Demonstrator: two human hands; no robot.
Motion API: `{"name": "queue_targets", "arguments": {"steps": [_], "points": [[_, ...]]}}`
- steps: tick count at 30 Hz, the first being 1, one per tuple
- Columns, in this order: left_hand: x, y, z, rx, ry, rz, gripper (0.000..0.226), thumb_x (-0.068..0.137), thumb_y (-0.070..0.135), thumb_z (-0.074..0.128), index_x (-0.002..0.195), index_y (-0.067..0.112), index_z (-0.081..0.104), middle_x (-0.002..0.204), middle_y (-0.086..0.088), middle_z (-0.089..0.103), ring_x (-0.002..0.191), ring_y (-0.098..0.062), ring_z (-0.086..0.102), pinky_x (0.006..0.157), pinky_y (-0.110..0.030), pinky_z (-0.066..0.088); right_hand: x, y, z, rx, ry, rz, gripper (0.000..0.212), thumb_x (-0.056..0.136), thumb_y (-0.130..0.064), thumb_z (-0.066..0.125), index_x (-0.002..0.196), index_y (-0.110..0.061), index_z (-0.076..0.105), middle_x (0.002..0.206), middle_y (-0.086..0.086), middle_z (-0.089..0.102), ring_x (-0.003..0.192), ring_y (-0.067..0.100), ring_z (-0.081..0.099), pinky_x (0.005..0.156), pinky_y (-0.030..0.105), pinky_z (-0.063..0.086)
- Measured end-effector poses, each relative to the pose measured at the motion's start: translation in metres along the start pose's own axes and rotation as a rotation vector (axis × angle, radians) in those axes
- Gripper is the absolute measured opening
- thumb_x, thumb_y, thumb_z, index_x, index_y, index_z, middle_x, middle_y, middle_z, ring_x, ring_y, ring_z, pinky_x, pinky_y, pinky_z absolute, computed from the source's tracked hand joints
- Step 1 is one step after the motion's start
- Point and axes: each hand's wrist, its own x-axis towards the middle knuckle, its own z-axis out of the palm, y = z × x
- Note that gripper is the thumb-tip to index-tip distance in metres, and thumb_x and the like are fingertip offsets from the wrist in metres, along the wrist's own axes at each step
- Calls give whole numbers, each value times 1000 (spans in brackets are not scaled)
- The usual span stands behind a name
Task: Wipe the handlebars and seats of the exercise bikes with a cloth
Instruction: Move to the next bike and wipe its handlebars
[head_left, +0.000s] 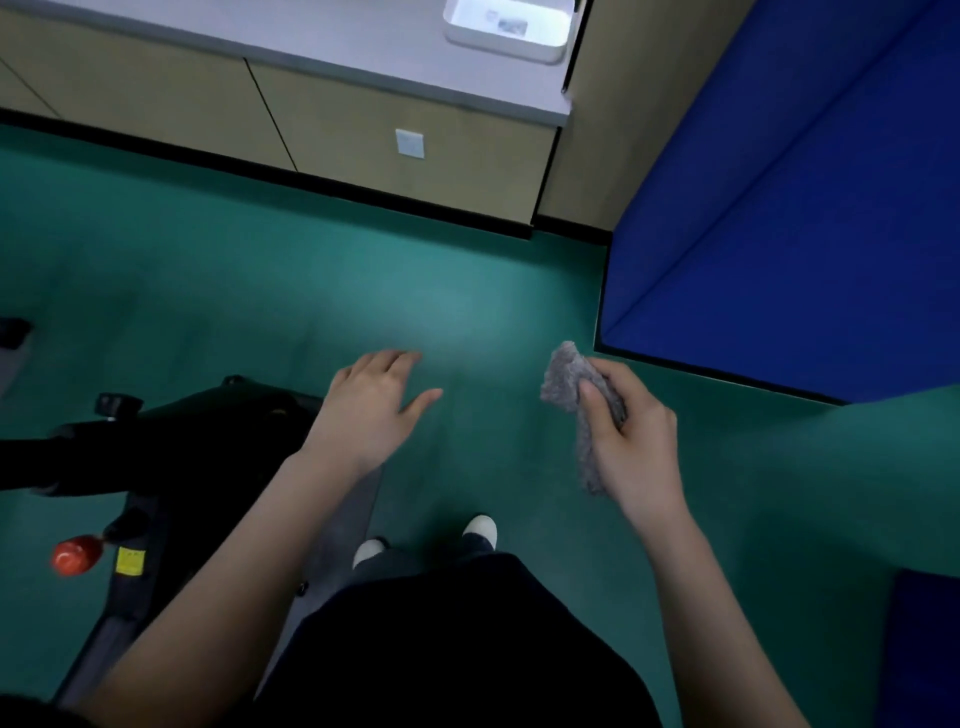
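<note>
Head view: grey cloth, long axis near-vertical, top end upper-left, pinched in right hand; left hand slack-fingered, empty, beside black exercise bike lower left.

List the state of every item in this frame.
cloth, bunched, held clear of the bike
right hand, grips the cloth
left hand, open, holds nothing
bike, neither hand on it
cupboard doors, closed
tray, upright on the counter
</note>
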Motion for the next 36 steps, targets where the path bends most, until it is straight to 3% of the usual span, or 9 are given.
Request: {"name": "queue_targets", "arguments": {"steps": [6, 13, 20, 22, 27, 36], "points": [[15, 19, 5, 34, -35, 20, 56, 94, 48, 46, 138, 14, 43, 140, -6, 48, 130, -25, 40, 104, -39, 32, 14, 22, -20, 104, 69, 99, 22, 94, -16, 56, 113, -12, 66, 97, -4, 69, 81, -4, 59, 74, 4, 42], [60, 27, 0, -42, -87, 9, 56, 95, 46, 47, 140, 13, 41, 144, -6, 43, 132, -26, 38, 107, -40, 32, 55, 27, -22, 103, 83, 106, 22, 94, -16, 58, 114, -15, 66, 93, -20, 63, 84, -21, 55, 74, -2, 38], [141, 6, -20, -185, -85, 0, 56, 95, 39, 51, 142, 11, 39, 149, -6, 36, 136, -24, 35, 110, -38, 31, 145, 11, 0, 29, 56, 48, 20, 93, -15, 58, 111, -14, 66, 89, -14, 64, 79, -21, 54, 68, -1, 39], [166, -6, -31, -181, -60, -27, 55, 95, 41, 50, 141, 12, 40, 147, -5, 38, 134, -24, 37, 108, -37, 32, 178, -2, 10, -3, 18, 12, 18, 94, -15, 58, 110, -14, 66, 87, -17, 63, 79, -19, 55, 67, 0, 39], [216, -37, -58, -85, -11, -118, 54, 95, 46, 45, 140, 17, 42, 142, -3, 46, 132, -23, 39, 104, -38, 31, 255, -40, 37, -62, -65, -103, 18, 94, -14, 56, 109, -15, 66, 94, -7, 67, 80, -6, 56, 69, 3, 39], [247, -84, -86, -267, -1, -348, 52, 95, 41, 51, 138, 13, 45, 140, -7, 47, 129, -25, 43, 104, -40, 37, 349, -72, 86, 1, -261, -158, 18, 94, -16, 56, 109, -18, 66, 89, -23, 61, 78, -17, 56, 65, 1, 39]]}}
